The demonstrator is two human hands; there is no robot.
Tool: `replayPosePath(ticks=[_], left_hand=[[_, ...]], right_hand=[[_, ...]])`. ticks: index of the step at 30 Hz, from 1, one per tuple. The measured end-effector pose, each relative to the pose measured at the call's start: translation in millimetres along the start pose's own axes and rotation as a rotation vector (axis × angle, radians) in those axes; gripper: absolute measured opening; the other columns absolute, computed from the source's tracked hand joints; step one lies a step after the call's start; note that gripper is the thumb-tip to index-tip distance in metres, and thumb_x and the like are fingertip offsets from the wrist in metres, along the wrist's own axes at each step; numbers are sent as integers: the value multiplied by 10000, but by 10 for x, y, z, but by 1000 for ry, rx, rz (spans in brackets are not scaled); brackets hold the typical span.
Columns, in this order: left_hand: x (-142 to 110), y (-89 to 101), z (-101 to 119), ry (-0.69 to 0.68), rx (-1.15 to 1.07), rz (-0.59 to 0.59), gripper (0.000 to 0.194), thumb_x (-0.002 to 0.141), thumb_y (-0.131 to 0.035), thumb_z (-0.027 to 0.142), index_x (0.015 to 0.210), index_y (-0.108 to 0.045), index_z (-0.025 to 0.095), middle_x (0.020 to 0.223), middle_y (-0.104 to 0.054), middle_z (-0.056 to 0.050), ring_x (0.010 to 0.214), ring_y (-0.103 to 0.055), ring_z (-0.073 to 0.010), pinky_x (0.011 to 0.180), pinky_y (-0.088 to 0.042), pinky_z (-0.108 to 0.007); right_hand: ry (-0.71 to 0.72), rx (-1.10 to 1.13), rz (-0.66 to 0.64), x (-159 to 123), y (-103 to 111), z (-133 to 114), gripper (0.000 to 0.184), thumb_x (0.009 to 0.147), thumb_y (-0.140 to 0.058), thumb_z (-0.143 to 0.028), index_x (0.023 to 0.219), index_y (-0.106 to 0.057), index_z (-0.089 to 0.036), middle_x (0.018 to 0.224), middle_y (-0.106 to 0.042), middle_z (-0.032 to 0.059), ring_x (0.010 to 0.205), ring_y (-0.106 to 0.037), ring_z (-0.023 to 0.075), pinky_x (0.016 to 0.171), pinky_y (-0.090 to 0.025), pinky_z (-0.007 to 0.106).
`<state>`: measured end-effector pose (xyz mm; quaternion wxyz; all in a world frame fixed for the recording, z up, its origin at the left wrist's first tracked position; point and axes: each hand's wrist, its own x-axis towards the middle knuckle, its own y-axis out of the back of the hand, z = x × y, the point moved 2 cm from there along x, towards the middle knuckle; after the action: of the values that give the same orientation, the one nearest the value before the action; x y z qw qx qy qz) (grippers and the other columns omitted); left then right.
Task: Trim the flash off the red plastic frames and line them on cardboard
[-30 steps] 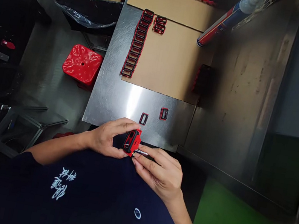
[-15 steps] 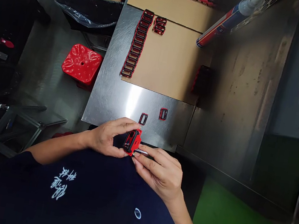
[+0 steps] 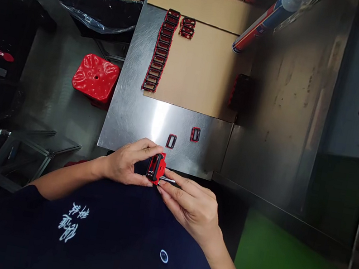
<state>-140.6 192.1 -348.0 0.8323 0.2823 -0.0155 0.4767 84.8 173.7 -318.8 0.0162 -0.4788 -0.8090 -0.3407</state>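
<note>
My left hand (image 3: 130, 161) grips a red-and-black rectangular frame part (image 3: 161, 168) between thumb and fingers, close to my body at the table's front edge. It is tilted, its black-rimmed opening facing left. In the pinched fingers of my right hand (image 3: 193, 203) is a thin silvery tool (image 3: 168, 180), whose near end meets the red side of that part. Its tip is hidden, so its exact kind does not show. Just beyond my hands, a small red-and-black frame (image 3: 168, 142) and another such frame (image 3: 192, 134) lie apart on the metal.
The metal table (image 3: 124, 111) bears a cardboard sheet (image 3: 199, 73) with a column of red-black frames (image 3: 157, 59) along its left side. A blue-and-red tube (image 3: 255, 30) and a dark block (image 3: 238, 91) stand right. A red stool (image 3: 96, 77) is left of the table.
The view has shifted slightly, so the table things sit a little further left. Both hands keep their grips on the frame part and the tool, with hardly any visible movement.
</note>
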Motion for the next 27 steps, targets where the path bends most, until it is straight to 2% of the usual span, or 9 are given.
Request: replayPosePath(ticks=[7, 16, 21, 27], left_hand=[[-22, 18, -5, 16, 3, 4, 947, 821, -802, 363, 1602, -271, 290, 1233, -569, -148, 1079, -626, -252, 893, -596, -439], [-38, 18, -5, 42, 7, 37, 926, 768, -840, 373, 1560, -373, 263, 1209, -612, -143, 1054, -647, -254, 878, -602, -427], [-36, 4, 8, 66, 17, 34, 911, 787, -798, 329, 1572, -343, 261, 1191, -625, -136, 1050, -650, -252, 881, -601, -426], [-50, -1, -1, 147, 16, 95, 834, 755, -799, 292, 1504, -439, 233, 1235, -622, -139, 1099, -644, -254, 947, -585, -435]], right_hand=[[-23, 14, -19, 2, -6, -22, 119, 1011, -654, -139, 1101, -727, -164, 1141, -727, 91, 980, -737, 189, 785, -644, 260], [15, 17, 0, 11, -9, -42, 139, 1000, -651, -122, 1108, -728, -165, 1095, -739, 79, 953, -742, 187, 806, -658, 267], [-1, 46, 5, -4, -41, -26, 180, 998, -647, -110, 1153, -707, -178, 1078, -743, 74, 943, -743, 180, 815, -655, 268], [-84, 122, 134, -47, -57, -21, 217, 951, -686, -57, 1117, -718, -193, 1021, -752, 43, 920, -749, 183, 811, -653, 266]])
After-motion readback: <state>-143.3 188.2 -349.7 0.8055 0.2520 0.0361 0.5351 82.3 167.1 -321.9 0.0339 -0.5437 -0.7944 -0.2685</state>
